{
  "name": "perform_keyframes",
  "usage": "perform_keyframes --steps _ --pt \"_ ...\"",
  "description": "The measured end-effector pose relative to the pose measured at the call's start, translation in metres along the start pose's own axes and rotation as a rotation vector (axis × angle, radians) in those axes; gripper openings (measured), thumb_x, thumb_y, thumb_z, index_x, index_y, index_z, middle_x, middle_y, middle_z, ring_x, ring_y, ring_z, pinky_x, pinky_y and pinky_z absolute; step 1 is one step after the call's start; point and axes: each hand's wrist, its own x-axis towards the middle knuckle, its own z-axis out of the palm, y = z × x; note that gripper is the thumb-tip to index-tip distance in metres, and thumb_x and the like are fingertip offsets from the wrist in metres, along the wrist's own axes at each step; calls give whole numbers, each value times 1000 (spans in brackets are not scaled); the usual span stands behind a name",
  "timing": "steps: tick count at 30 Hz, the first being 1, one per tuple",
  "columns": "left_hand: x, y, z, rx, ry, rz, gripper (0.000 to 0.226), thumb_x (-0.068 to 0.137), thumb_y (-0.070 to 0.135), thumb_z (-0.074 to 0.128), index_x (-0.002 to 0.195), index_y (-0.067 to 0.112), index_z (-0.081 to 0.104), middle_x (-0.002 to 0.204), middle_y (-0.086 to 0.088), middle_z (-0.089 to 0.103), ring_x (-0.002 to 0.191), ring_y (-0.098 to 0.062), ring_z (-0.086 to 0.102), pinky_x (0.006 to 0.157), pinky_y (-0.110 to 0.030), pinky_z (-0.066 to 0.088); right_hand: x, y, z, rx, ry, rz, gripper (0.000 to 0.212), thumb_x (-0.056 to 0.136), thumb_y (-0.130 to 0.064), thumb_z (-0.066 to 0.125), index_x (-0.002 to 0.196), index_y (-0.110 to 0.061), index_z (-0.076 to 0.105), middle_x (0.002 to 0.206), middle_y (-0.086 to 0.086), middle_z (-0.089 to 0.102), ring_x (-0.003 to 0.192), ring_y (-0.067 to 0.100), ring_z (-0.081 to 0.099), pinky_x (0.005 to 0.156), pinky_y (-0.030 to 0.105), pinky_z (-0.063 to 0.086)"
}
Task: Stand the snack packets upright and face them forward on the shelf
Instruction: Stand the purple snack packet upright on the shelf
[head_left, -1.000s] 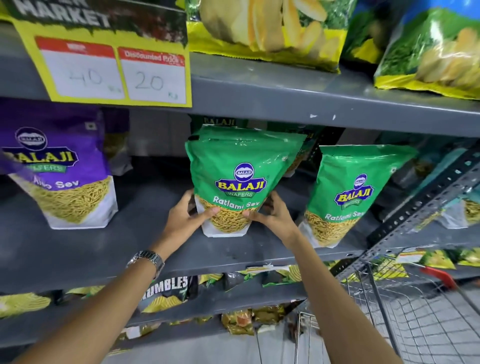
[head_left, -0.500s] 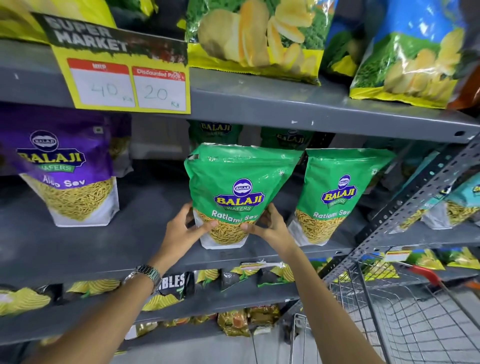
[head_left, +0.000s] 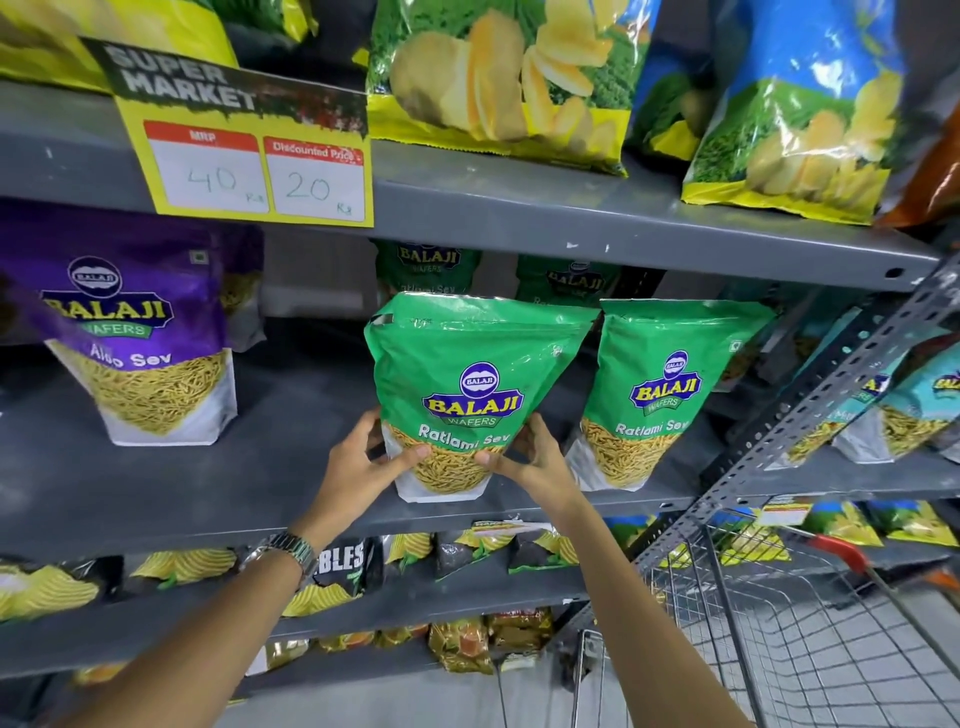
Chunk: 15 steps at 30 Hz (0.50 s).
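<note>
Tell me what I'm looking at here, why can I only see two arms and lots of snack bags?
The picture comes from a camera worn on a person's head, looking forward and down, so you see what they see: their own arms reaching out. No robot here, just two bare hands.

They stand at a grey shop shelf. The left hand, with a wristwatch on that arm, and the right hand hold the bottom of a green Ratlami Sev packet from both sides. It stands upright at the shelf's front edge, its label facing us.

Right beside it stands a second green packet, also facing forward, with more green ones behind. Further left is a purple Aloo Sev packet. Above hangs a yellow price tag, and a wire shopping trolley waits at lower right.
</note>
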Motion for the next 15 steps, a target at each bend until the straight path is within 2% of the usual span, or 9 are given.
perform_keyframes --steps 3,5,7,9,11,13,15 --pt "-2 1 1 -5 1 1 53 58 54 77 105 46 54 101 23 70 101 6 63 85 -13 52 0 2 1 -2 4 -7 62 69 -26 81 119 -21 46 118 -1 64 108 12 60 96 34 50" --pt "-4 2 1 5 -26 -5 65 59 57 77 117 41 51 112 18 68 108 2 61 93 -22 52 -3 -1 2 10 -6 -5 58 71 -20 80 116 -27 45 116 -7 62 103 -2 60 90 22 51" --pt "-6 3 -2 27 -40 -6 91 59 59 78 136 35 37 131 14 59 120 -2 54 101 -29 46 -10 -4 5 76 -10 -18 68 72 -17 78 127 -25 40 122 -10 57 105 -12 56 85 12 49" --pt "-10 4 -7 54 -4 16 105 58 62 77 144 35 23 144 16 44 131 1 42 105 -27 37 -23 -7 14 157 95 -38 82 71 -29 76 139 -21 31 133 -11 49 115 -9 50 92 14 45" --pt "-14 3 -16 64 66 42 102 64 54 76 146 31 22 151 12 36 136 0 34 108 -29 34 -44 -4 31 138 356 -87 76 75 -45 70 138 -23 34 135 -11 46 120 1 46 97 21 39" --pt "-19 0 -29 47 149 81 83 73 37 74 143 28 30 147 8 41 134 0 37 106 -30 37 -67 4 57 65 567 -182 50 80 -44 64 124 -25 46 121 -7 53 110 7 52 91 23 43" --pt "-22 -1 -50 34 248 134 62 80 26 71 133 33 40 136 12 51 127 5 44 101 -23 43 -85 6 90 0 550 -252 27 82 -33 60 107 -34 50 102 -10 58 93 7 56 78 26 47"
